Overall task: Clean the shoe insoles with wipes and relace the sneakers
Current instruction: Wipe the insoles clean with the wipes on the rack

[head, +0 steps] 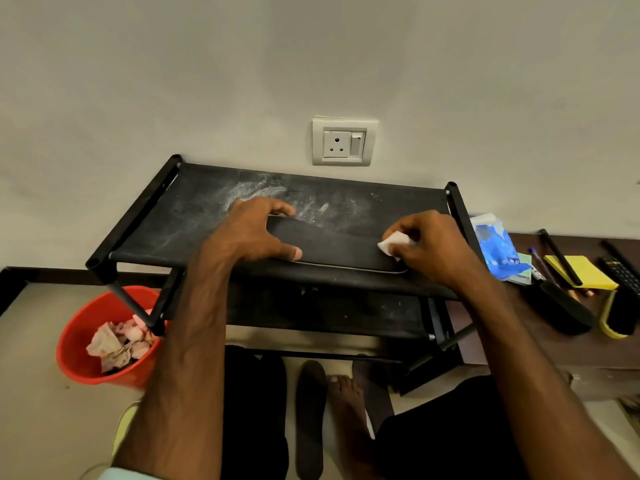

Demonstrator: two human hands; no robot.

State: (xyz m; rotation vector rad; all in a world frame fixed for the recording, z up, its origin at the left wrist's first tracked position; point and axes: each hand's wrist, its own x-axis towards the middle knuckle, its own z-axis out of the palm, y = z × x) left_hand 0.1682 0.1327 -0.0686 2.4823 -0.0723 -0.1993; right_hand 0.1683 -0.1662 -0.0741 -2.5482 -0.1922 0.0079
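Centrally, a dark insole [332,244] is gripped on the rack [194,202] by the left hand [252,230]; a wipe [393,244] is pinched against it by the right hand [436,244]. A red bucket [78,355] is seen lower left.

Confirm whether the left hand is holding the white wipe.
No, the right hand pinches the wipe against the insole, while the left hand grips the insole's other end.

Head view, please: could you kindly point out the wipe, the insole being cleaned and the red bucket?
wipe [394,242], head view, the white part that shows.
insole [332,245], head view, its bare dark middle.
red bucket [86,317], head view, its inner wall.
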